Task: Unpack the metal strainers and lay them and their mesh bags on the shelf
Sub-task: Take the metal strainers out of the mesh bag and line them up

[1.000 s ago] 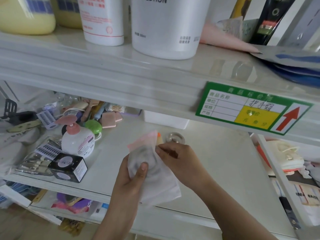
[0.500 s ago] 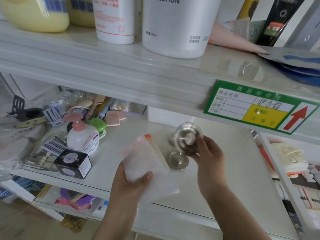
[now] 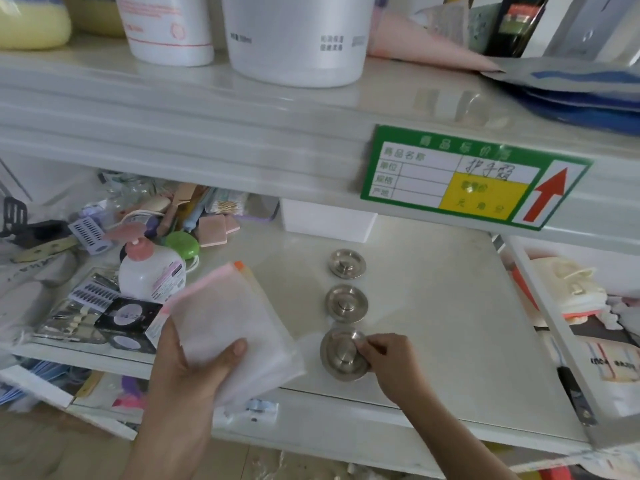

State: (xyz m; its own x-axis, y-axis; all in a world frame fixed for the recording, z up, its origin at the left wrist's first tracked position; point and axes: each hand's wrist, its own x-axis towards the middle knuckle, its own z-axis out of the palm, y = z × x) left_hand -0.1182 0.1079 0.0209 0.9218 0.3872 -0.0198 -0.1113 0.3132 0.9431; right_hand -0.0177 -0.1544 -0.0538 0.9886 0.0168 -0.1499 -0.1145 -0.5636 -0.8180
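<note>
My right hand (image 3: 391, 367) has just brought the third strainer (image 3: 343, 353) down from mid-air onto the shelf (image 3: 450, 306), its grip still pinched on the rim. It sits at six o'clock of two strainers (image 3: 346, 284) already laid in a line. My left hand (image 3: 194, 362) keeps the emptied mesh bags (image 3: 225, 327) clamped at nine o'clock; I judge they go down next. The pale shelf is bare to three o'clock, with toiletry clutter (image 3: 138, 258) towards ten.
</note>
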